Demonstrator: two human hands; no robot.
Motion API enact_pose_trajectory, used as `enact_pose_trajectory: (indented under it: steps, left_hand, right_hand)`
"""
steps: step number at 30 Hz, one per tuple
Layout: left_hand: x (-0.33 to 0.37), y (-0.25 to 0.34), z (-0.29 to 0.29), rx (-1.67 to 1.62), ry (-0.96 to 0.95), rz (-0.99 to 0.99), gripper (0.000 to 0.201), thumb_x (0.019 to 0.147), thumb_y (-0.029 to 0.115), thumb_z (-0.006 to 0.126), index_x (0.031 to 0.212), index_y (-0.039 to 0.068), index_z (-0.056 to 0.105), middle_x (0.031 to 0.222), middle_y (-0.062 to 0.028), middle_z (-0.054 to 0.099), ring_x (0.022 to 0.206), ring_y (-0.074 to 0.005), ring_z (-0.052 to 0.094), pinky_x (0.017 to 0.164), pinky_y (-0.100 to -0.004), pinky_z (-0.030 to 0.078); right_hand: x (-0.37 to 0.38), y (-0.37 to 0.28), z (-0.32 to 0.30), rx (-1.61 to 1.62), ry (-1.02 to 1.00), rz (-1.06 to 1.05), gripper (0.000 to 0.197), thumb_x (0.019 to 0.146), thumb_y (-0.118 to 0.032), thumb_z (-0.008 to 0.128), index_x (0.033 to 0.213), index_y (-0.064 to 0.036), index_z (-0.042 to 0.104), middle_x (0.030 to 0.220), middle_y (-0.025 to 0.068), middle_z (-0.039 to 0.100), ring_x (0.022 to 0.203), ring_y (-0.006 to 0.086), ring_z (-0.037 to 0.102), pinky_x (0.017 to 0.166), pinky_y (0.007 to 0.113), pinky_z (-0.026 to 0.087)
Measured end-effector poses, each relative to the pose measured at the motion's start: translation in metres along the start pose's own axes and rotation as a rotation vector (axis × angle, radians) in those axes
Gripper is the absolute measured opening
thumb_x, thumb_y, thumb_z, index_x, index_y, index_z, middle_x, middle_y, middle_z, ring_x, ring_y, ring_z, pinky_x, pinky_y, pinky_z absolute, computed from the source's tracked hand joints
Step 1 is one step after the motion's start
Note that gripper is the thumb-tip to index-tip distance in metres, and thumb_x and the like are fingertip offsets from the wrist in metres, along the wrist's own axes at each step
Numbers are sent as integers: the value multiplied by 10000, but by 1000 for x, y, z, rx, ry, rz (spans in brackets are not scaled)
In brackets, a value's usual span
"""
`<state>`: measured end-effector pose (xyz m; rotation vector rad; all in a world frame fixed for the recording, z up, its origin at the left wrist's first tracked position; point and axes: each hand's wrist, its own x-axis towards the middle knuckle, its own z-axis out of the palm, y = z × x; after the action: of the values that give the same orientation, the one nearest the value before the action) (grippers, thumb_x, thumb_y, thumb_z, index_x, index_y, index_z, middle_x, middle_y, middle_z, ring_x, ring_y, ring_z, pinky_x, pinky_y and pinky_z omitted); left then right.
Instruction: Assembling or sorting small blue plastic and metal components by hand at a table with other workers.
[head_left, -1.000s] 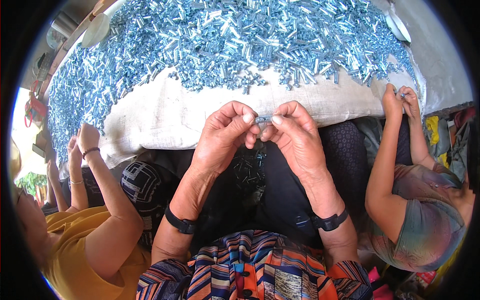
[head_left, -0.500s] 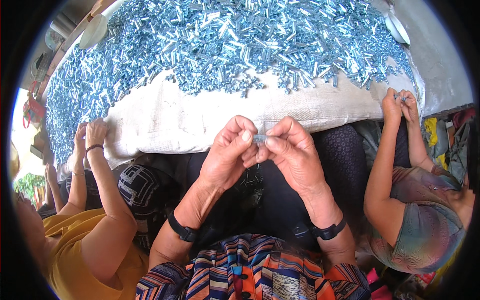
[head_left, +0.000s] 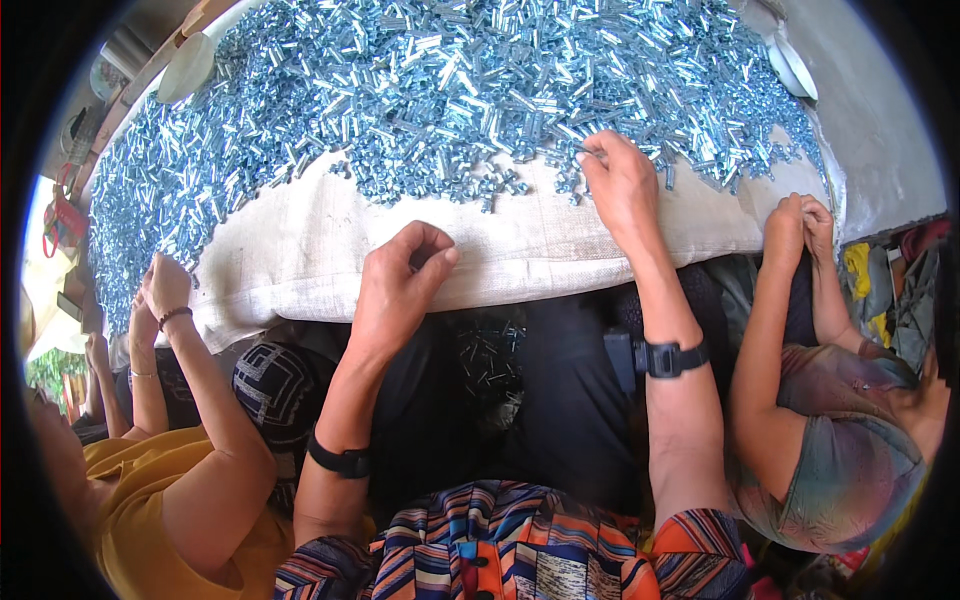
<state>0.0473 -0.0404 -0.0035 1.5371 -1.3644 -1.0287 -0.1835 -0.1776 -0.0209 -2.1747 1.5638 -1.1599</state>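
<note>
A broad heap of small shiny blue-silver metal pieces (head_left: 430, 95), long tubes mixed with short nut-like bits, covers the far part of a whitish woven sheet (head_left: 320, 240). My right hand (head_left: 622, 190) reaches to the heap's near edge, thumb and fingers drawn together at the metal; whatever is between the tips is too small to make out. Lower and to the left, my left hand (head_left: 400, 280) hovers over the sheet's front edge. Its fingers are curled, thumb close to the forefinger, and anything inside is hidden. Dark bands circle both my wrists.
A person in a yellow top (head_left: 190, 480) works close on my left, another in a patterned top (head_left: 850, 450) on my right; both have hands at the sheet. Pale dishes (head_left: 187, 68) stand at the heap's sides. More metal pieces (head_left: 490, 365) lie below, between my legs.
My hands were together, pinching a small metal piece between them. They have parted: the right went forward to the heap, the left moved left. That piece no longer shows.
</note>
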Motion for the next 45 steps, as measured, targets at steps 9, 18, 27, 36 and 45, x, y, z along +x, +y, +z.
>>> enact_pose_trajectory:
  steps: [9,18,27,36,45]
  left_hand:
    - [32,-11,13,414,186,298,148,767,135,641,865,32,603,816,-136,625,720,-299,618,643,-384,471]
    - [60,-4,44,804,241,252,298,760,319,696,816,40,610,783,-124,632,679,-323,620,599,-412,472]
    - [41,-8,20,625,218,392,158,830,144,581,913,15,617,736,-130,655,665,-241,651,639,-320,503]
    - [-41,12,7,-215,-60,32,159,889,160,567,906,6,598,720,-25,606,659,-80,565,610,-228,465]
    - [-80,6,-3,-744,-103,-73,92,929,118,514,923,41,563,839,-78,621,700,-106,593,629,-235,499]
  right_hand:
    - [11,3,4,-206,-30,-91,106,775,-103,637,844,-31,600,830,158,603,793,340,588,697,444,463]
    - [-39,-31,-16,858,-102,436,121,869,-70,582,969,-4,566,776,42,602,651,85,565,568,211,429]
    - [-78,-36,-37,1143,-177,566,120,919,-117,550,983,-16,560,805,72,608,713,149,627,662,263,498]
    - [-130,-62,-61,1291,-247,558,77,913,-109,559,945,-39,566,779,46,604,634,120,587,607,243,488]
    - [-144,-87,-76,1126,-306,513,61,909,-97,547,929,-42,560,797,45,610,666,112,608,627,231,485]
